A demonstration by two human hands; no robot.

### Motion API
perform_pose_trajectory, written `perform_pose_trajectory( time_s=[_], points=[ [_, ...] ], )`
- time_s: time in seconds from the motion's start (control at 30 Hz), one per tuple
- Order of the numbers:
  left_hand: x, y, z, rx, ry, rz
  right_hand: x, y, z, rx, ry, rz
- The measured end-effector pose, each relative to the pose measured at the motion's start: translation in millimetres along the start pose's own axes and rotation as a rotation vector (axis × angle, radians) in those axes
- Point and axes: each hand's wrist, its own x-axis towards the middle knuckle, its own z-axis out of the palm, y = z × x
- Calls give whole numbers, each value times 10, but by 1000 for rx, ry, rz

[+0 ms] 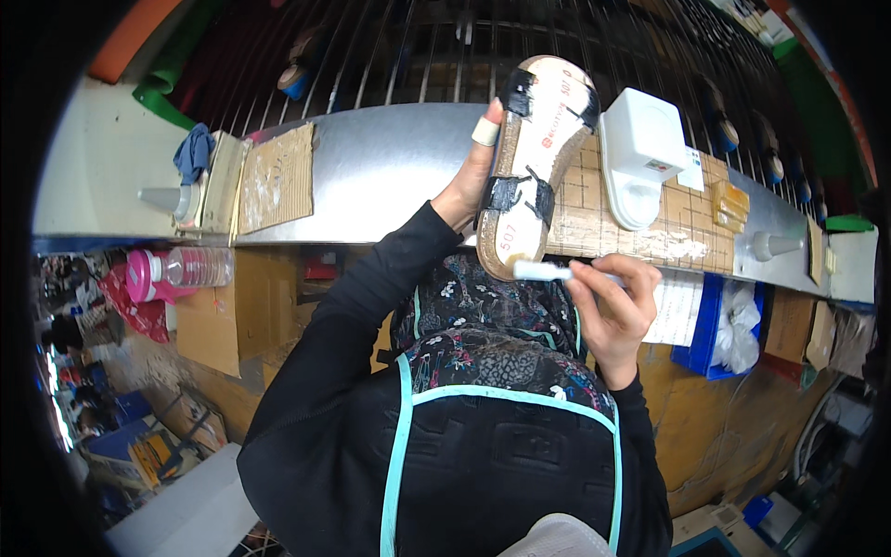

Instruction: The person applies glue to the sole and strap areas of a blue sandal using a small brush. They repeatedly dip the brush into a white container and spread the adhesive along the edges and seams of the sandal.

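Note:
My left hand (471, 176) grips the far left edge of an unfinished shoe (560, 141). Its pale underside faces me, with a brown rim, black strap ends folded over it and dark printed marks. A light wrap covers one finger of that hand. Between thumb and fingers of my right hand (614, 306) is a slim white stick-shaped tool (542, 271). The tool's tip is at the near end of the shoe, seemingly touching its rim. The tip's exact kind is too small to tell.
A white plastic dispenser with a rounded trough (640, 139) stands on a taped cardboard sheet (682, 218), right of the shoe. Yellowish blocks (730, 204) lie farther right. A metal bench (371, 167) runs across, with bars (408, 65) behind. Below hang a blue bin (710, 325) and pink-lidded bottle (190, 269).

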Motion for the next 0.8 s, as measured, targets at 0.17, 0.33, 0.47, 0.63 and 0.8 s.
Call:
perform_pose_trajectory(
  time_s=[0.17, 0.33, 0.47, 0.63, 0.8],
  points=[
    [35, -112, 7, 44, -27, -10, 105, 235, 75, -59, 73, 161],
    [63, -148, -83, 112, 35, -19, -6, 253, 181, -130, 159, 175],
    [34, -143, -155, 130, 154, 58, -123, 187, 138, 200, 90, 339],
    [15, -202, -175, 269, 218, 109, -74, 226, 255, 131, 104, 340],
    [-5, -202, -175, 438, 250, 189, 40, 293, 323, 71, 154, 303]
  ],
)
